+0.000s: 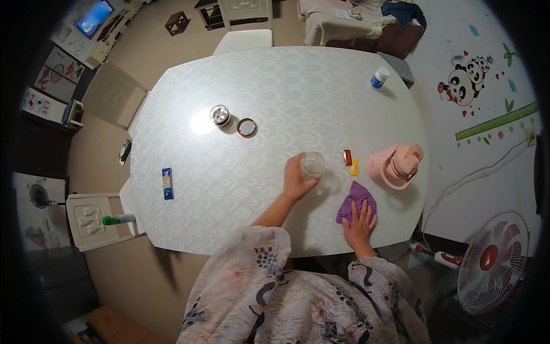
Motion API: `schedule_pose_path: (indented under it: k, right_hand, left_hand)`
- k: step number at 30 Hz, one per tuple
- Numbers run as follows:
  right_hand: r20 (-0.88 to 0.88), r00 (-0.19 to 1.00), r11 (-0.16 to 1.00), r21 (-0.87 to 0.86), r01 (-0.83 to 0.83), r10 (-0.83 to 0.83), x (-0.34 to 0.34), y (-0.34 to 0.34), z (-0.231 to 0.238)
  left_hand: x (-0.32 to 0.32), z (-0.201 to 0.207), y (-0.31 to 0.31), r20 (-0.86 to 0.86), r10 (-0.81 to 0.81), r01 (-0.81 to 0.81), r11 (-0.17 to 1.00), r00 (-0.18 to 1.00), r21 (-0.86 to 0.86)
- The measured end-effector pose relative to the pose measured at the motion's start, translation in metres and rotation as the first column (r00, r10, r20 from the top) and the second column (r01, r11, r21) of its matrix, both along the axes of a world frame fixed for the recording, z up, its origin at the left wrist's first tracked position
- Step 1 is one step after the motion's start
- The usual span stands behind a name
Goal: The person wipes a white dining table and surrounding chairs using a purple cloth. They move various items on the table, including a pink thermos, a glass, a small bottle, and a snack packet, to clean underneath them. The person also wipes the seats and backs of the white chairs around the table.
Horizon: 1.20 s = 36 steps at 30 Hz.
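My left hand [298, 179] is curled round the side of a clear cup [313, 164] near the middle of the table. Flat on a purple cloth [354, 200] at the near right lies my right hand [360, 225], its fingers spread. Just beyond the cloth are a small red packet [347, 157] and a small yellow packet [354, 167]. A pink bottle [400, 163] with a carry loop stands to their right.
Farther left on the white table [229, 189] stand a glass jar [220, 115] and a round lid [247, 127]. A blue packet [167, 183] lies at the left. A white-capped blue bottle [379, 78] is at the far right. A fan [494, 261] stands beyond the near right edge.
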State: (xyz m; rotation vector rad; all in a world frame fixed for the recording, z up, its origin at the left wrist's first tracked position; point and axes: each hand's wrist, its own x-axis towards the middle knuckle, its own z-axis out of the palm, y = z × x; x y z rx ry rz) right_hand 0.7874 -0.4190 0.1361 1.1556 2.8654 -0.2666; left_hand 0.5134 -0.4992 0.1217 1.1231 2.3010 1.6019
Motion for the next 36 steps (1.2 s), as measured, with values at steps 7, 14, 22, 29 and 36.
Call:
schedule_pose_path:
  k: [7, 14, 22, 29, 36]
  right_hand:
    - [-0.004, 1.000, 1.000, 0.002, -0.005, 0.005, -0.002, -0.003, -0.003]
    - [0.035, 0.957, 0.953, -0.114, -0.281, 0.286, -0.047, -0.038, 0.006]
    - [-0.147, 0.972, 0.979, -0.062, -0.193, 0.182, -0.197, -0.004, -0.012]
    - [-0.066, 0.992, 0.982, -0.148, -0.119, 0.110, -0.320, 0.069, 0.006]
    - [-0.154, 0.835, 0.837, -0.068, -0.542, 0.528, -0.271, -0.034, -0.018]
  left_hand:
    - [-0.120, -0.029, -0.109, -0.154, 0.537, -0.554, 0.827, 0.829, -0.097]
    - [-0.190, -0.015, -0.128, -0.037, 0.551, -0.550, 0.821, 0.834, -0.151]
    - [-0.178, 0.005, -0.142, 0.199, 0.520, -0.503, 0.854, 0.831, -0.132]
    - [-0.101, 0.010, -0.206, 0.083, 0.478, -0.440, 0.854, 0.875, -0.277]
    - [-0.093, 0.000, -0.203, 0.124, 0.480, -0.421, 0.847, 0.869, -0.326]
